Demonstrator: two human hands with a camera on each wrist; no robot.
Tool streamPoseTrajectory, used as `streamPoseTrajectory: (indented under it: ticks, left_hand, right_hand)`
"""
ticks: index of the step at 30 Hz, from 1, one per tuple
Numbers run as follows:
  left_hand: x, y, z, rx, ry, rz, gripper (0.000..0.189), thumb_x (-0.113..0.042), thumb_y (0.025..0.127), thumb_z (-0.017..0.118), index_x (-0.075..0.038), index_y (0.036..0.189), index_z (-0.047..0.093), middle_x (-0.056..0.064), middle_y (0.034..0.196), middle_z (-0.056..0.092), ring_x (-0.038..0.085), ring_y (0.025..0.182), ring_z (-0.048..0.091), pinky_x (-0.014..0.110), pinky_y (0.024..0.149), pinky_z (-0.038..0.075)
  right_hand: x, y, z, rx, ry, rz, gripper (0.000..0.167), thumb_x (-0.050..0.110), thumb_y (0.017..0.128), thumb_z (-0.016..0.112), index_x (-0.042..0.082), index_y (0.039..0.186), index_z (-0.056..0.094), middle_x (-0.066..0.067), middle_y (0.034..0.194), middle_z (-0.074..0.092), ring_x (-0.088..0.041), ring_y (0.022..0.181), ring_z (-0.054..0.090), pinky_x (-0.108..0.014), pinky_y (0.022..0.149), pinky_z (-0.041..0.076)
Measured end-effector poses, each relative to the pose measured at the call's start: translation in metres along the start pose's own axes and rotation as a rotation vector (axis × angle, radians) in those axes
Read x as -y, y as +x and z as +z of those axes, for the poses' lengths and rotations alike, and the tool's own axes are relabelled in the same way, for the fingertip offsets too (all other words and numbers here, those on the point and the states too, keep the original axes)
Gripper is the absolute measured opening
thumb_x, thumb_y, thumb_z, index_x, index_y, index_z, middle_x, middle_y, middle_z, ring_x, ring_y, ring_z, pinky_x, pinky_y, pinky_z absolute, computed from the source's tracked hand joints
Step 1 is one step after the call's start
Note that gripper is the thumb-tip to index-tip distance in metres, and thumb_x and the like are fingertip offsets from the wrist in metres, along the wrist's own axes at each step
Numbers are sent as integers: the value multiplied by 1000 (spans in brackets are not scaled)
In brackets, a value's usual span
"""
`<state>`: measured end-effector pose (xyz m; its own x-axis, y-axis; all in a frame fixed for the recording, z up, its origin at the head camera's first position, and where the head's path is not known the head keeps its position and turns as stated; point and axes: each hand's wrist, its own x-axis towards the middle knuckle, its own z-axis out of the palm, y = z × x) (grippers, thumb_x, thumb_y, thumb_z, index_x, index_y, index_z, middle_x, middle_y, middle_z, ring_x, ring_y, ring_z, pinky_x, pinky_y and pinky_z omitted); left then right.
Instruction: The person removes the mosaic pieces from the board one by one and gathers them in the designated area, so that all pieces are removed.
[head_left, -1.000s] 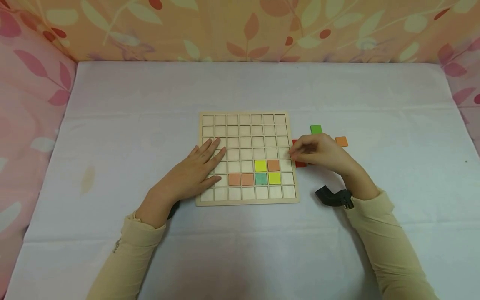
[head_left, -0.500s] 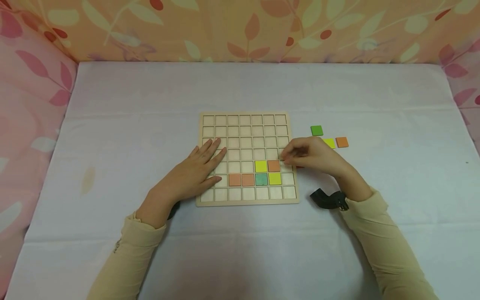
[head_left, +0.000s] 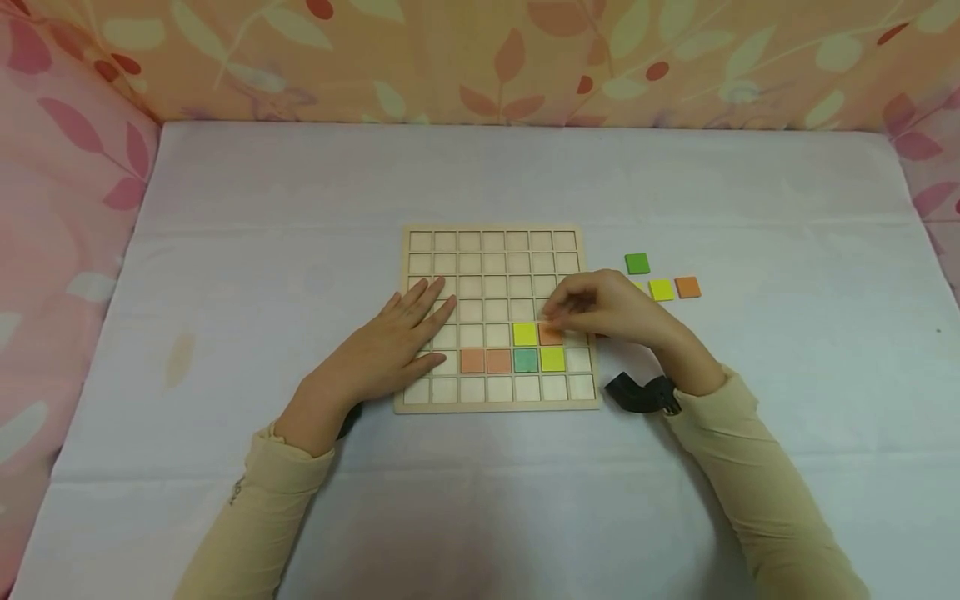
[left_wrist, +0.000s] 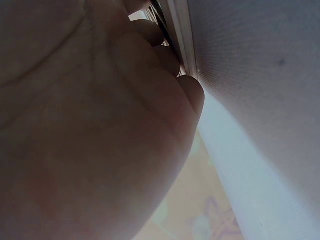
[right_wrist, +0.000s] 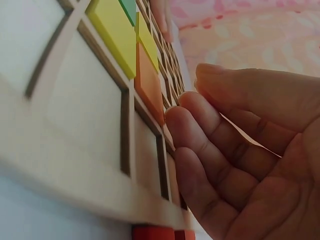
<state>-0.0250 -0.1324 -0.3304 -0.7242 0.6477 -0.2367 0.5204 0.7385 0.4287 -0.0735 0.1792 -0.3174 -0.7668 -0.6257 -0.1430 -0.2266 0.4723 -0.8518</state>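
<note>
A square wooden grid board (head_left: 495,408) lies on the white cloth, with several coloured tiles in its cells. My left hand (head_left: 382,350) rests flat on its left side, fingers spread. Over the right side, my right hand (head_left: 607,308) has thumb and fingertips drawn close together by the orange tile (head_left: 551,336). Left of that sits a yellow tile (head_left: 524,334). Along the row below are two salmon tiles, a teal tile (head_left: 526,360) and another yellow tile (head_left: 552,359). I cannot tell whether the right fingertips pinch a tile. The left palm fills most of the left wrist view.
Loose tiles lie right of the board: green (head_left: 637,263), yellow (head_left: 661,290) and orange (head_left: 687,287). Red tiles (right_wrist: 152,232) sit at the board's edge in the right wrist view. Patterned cloth walls stand behind and at both sides.
My right hand has moved left from the loose tiles beside the board to over its right cells, uncovering the loose yellow tile. The left hand has stayed in place.
</note>
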Motion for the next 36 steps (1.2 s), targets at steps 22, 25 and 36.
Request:
streamPoseTrajectory:
  ticks: [22, 25, 36]
  left_hand:
    - [-1, 1, -2, 11, 0, -6, 69, -33, 99, 49, -8, 152, 12, 13, 157, -6, 26, 143, -8, 48, 114, 5]
    - [-1, 1, -2, 11, 3, -7, 69, -33, 99, 49, -8, 152, 12, 13, 157, -6, 26, 143, -8, 48, 114, 5]
    - [-1, 1, -2, 9, 2, -7, 69, -33, 98, 50, -8, 151, 13, 13, 157, -5, 27, 143, -7, 48, 114, 5]
  right_hand:
    - [4, 8, 15, 21, -30, 18, 12, 4, 80, 74, 8, 91, 73, 1, 82, 63, -16, 75, 56, -24, 66, 47]
    - [4, 9, 17, 23, -40, 12, 13, 4, 80, 74, 9, 91, 73, 1, 83, 62, -16, 77, 55, -25, 68, 46]
    - [1, 9, 19, 25, -57, -17, 12, 4, 81, 74, 8, 92, 72, 0, 86, 62, -16, 78, 53, -25, 70, 45]
